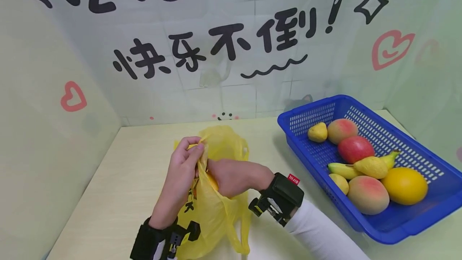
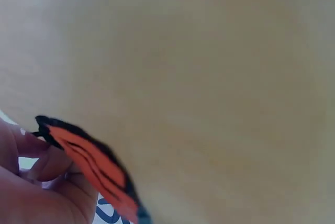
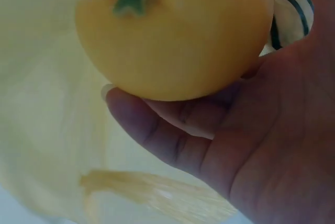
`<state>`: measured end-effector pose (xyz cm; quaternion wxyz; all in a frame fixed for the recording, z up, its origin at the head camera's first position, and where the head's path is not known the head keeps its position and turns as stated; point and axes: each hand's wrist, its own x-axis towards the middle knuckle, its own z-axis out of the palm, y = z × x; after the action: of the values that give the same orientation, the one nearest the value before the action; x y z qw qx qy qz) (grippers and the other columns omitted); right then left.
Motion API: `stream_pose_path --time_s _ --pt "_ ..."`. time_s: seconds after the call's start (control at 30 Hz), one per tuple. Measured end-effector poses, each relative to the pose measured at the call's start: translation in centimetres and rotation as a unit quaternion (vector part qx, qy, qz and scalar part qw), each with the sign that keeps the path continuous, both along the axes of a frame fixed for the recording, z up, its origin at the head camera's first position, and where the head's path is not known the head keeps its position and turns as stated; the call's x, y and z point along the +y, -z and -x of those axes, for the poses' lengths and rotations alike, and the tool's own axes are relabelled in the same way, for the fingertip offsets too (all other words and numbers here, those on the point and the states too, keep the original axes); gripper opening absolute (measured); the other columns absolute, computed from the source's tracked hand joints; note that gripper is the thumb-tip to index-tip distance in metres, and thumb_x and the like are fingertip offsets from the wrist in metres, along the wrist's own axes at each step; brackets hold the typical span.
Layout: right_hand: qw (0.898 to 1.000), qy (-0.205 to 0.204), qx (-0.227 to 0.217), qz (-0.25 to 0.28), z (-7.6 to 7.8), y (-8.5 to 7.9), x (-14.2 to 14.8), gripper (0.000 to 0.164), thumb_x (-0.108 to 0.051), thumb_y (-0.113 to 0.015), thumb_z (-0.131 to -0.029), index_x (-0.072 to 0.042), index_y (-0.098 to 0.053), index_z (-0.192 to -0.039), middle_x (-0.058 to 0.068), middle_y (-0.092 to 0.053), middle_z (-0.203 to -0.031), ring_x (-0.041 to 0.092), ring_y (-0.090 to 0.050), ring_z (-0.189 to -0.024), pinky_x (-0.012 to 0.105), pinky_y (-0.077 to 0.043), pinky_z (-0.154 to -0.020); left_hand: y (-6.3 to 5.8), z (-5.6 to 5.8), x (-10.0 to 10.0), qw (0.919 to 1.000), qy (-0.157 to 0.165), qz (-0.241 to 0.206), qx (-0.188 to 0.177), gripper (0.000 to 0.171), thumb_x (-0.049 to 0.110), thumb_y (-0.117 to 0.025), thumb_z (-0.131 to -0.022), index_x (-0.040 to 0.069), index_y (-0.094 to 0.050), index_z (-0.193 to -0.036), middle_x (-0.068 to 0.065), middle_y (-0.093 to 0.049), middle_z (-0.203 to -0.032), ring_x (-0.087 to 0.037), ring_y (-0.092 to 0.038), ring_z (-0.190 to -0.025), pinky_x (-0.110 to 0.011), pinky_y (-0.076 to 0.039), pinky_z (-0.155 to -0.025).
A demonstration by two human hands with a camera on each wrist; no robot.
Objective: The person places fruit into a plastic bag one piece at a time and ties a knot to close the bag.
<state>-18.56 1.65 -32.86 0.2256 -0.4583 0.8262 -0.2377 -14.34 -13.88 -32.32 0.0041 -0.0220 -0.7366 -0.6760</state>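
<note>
A thin yellow plastic bag is held up over the table in the head view. My left hand pinches the bag's edge between thumb and fingers. Inside the opening, my right hand reaches down with its wrist bent. It cups a round orange bearing a green star-shaped stem mark, plain in the right wrist view, with the fingers curled under it. The bag's film fills most of the left wrist view, where a red-orange print with black outlines shows beside the fingers.
A blue plastic basket stands at the right. It holds peaches, a red fruit, a banana, pears and another orange. A printed sheet with lettering covers the wall behind the pale table.
</note>
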Motion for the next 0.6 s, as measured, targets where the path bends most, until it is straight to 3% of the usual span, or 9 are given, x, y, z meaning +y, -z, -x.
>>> stream_pose_path --time_s 0.1,0.23,0.33,0.47,0.6 --pt "0.999 -0.031 0.011 -0.019 -0.1 0.5 -0.3 0.007 -0.013 -0.058 -0.096 -0.01 -0.052 -0.098 -0.007 -0.039 -0.068 0.005 -0.047 -0.065 0.015 -0.035 -0.063 -0.1 0.1 0.1 1.0 -0.002 -0.003 0.003 0.025 0.019 -0.043 -0.106 0.003 -0.048 -0.124 0.002 -0.052 -0.073 -0.01 -0.042 -0.054 -0.022 -0.039 -0.051" --pt "0.997 -0.057 0.008 -0.044 -0.3 1.1 -0.6 0.022 -0.001 -0.056 -0.094 -0.015 -0.048 -0.078 -0.008 -0.032 -0.063 0.004 -0.037 -0.058 0.014 -0.029 -0.056 -0.1 0.1 0.1 1.0 0.0 -0.01 0.001 0.024 0.019 -0.044 -0.105 0.003 -0.048 -0.124 0.002 -0.054 -0.075 -0.01 -0.042 -0.054 -0.022 -0.038 -0.051" --pt "0.997 -0.056 -0.039 -0.04 -0.4 1.7 -0.7 0.026 0.001 -0.059 -0.091 -0.015 -0.047 -0.075 -0.009 -0.03 -0.062 0.003 -0.034 -0.057 0.014 -0.028 -0.054 0.0 0.1 0.1 0.9999 0.001 -0.011 -0.002 0.025 0.018 -0.044 -0.105 0.003 -0.047 -0.124 0.003 -0.054 -0.074 -0.009 -0.042 -0.054 -0.021 -0.039 -0.051" --pt "0.99 -0.035 -0.139 -0.016 -0.6 2.7 -0.5 0.011 -0.007 -0.065 -0.091 -0.01 -0.057 -0.084 -0.01 -0.039 -0.068 -0.001 -0.041 -0.063 0.012 -0.033 -0.061 0.0 0.1 0.2 1.0 -0.002 -0.005 0.001 0.025 0.018 -0.043 -0.105 0.002 -0.047 -0.124 0.003 -0.052 -0.073 -0.009 -0.041 -0.053 -0.021 -0.039 -0.051" --pt "0.982 0.002 -0.185 -0.022 -0.9 3.5 -0.2 0.012 -0.012 -0.068 -0.09 -0.009 -0.057 -0.092 -0.01 -0.043 -0.076 -0.002 -0.045 -0.07 0.012 -0.036 -0.064 0.1 0.2 0.1 0.9999 -0.012 0.005 0.009 0.024 0.018 -0.042 -0.105 0.004 -0.047 -0.124 0.001 -0.053 -0.075 -0.01 -0.041 -0.053 -0.022 -0.038 -0.051"
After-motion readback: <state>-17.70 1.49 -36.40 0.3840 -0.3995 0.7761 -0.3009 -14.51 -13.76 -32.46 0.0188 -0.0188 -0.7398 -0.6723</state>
